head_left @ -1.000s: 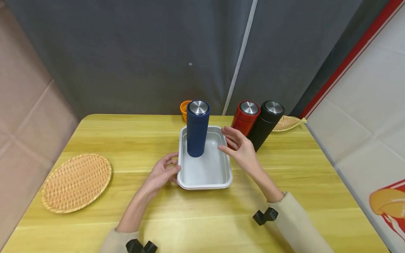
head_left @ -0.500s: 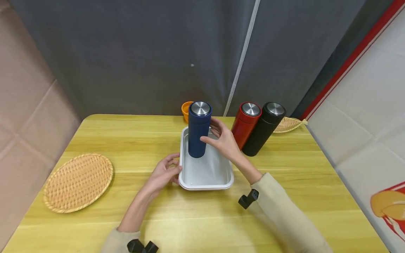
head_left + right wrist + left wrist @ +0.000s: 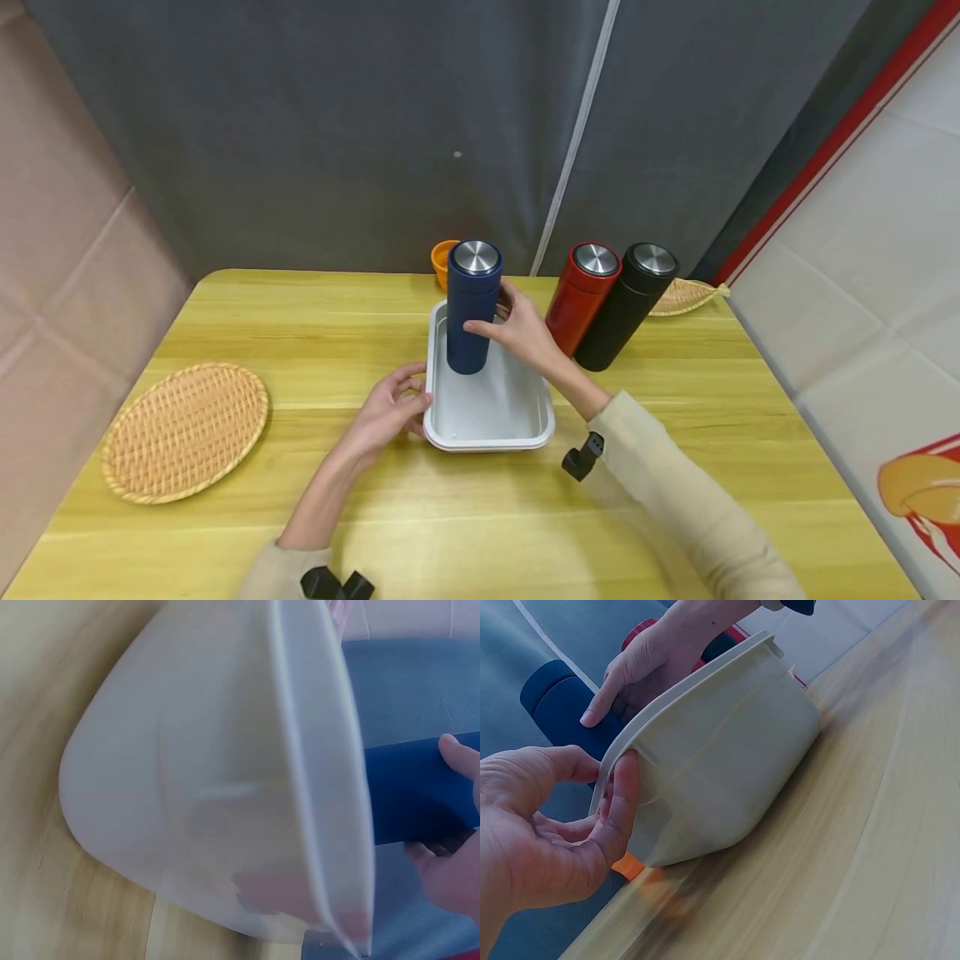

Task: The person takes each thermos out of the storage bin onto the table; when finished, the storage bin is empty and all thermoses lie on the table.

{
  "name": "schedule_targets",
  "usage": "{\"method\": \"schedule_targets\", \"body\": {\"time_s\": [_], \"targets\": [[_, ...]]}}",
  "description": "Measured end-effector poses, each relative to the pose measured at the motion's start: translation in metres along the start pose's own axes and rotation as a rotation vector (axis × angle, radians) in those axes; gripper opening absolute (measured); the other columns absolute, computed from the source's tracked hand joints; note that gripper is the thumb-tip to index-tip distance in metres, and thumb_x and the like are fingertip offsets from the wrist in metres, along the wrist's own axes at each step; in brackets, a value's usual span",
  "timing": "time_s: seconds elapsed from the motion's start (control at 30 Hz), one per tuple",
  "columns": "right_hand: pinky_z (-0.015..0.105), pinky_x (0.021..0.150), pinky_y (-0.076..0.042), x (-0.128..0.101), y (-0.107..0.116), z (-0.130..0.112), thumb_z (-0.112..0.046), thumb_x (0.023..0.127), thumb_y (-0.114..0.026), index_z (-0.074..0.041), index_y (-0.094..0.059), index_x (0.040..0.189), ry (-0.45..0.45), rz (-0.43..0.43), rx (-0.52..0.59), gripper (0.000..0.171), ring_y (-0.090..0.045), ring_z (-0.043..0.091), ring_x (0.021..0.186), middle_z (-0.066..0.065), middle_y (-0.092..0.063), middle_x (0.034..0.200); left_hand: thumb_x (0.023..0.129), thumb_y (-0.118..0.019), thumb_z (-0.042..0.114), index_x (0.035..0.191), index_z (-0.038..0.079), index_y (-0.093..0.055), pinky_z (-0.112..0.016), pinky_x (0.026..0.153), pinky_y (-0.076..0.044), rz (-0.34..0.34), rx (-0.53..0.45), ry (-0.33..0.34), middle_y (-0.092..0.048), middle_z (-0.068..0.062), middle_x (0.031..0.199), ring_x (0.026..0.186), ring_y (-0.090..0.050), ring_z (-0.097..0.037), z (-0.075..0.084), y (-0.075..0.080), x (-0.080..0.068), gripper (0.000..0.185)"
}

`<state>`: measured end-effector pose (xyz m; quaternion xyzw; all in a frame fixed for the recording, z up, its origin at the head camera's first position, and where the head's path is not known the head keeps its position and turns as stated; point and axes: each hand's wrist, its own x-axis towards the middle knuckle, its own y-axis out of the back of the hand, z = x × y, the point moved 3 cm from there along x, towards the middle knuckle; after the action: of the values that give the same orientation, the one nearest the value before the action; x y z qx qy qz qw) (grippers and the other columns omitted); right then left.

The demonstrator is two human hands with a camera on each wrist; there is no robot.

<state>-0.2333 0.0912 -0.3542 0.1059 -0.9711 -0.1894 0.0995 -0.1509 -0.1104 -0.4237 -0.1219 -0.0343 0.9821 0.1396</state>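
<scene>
1. Your right hand [image 3: 525, 333] has its fingers and thumb curled around the middle of the blue flask [image 3: 471, 307], which stands upright in the far end of the white tray [image 3: 517, 433].
2. Your left hand [image 3: 390, 408] rests at the tray's near left rim, thumb and fingers pinching the lip; the left wrist view shows the fingertips [image 3: 622, 787] on the outer wall.
3. The flask looks rigid, with a matte body and a smooth metal cap [image 3: 476, 257]. Judge it moderately heavy and top-heavy if full. Mid-body is the sound place to hold; the cap would likely be slippery.
4. The tray looks thin and light, so it may slide on the wooden table [image 3: 300, 333] unless steadied.
5. The red flask [image 3: 581, 296] and black flask [image 3: 626, 304] stand just beside your right wrist, touching each other.
</scene>
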Motion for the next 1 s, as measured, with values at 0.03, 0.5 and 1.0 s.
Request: {"method": "schedule_targets", "body": {"time_s": [0.03, 0.5, 1.0], "targets": [[0.039, 0.102, -0.045, 0.0, 0.0, 0.0, -0.015, 0.079, -0.081, 0.0, -0.041, 0.14, -0.001, 0.002, 0.0, 0.074, -0.053, 0.028, 0.121, 0.017, -0.053, 0.134, 0.092, -0.056, 0.0, 0.144, 0.002, -0.035, -0.031, 0.06, -0.057, 0.0, 0.002, 0.0, -0.05, -0.023, 0.113, 0.07, -0.059, -0.022, 0.0, 0.0, 0.0, 0.056], [0.036, 0.1, -0.046, -0.008, 0.006, 0.001, -0.016, 0.078, -0.082, 0.0, -0.044, 0.139, -0.008, 0.025, -0.014, 0.074, -0.055, 0.027, 0.119, 0.016, -0.055, 0.132, 0.091, -0.055, -0.001, 0.144, 0.002, -0.034, -0.031, 0.059, -0.056, -0.001, -0.001, -0.001, -0.049, -0.022, 0.112, 0.071, -0.059, -0.022, 0.0, -0.001, -0.001, 0.057], [0.037, 0.098, -0.048, -0.029, 0.025, -0.028, -0.016, 0.077, -0.082, -0.003, -0.048, 0.137, -0.003, 0.002, -0.005, 0.07, -0.056, 0.025, 0.118, 0.014, -0.058, 0.129, 0.092, -0.058, 0.002, 0.141, -0.001, -0.038, -0.034, 0.061, -0.058, 0.023, 0.02, -0.022, -0.052, -0.018, 0.104, 0.071, -0.061, -0.026, 0.001, -0.001, -0.006, 0.053]]}}
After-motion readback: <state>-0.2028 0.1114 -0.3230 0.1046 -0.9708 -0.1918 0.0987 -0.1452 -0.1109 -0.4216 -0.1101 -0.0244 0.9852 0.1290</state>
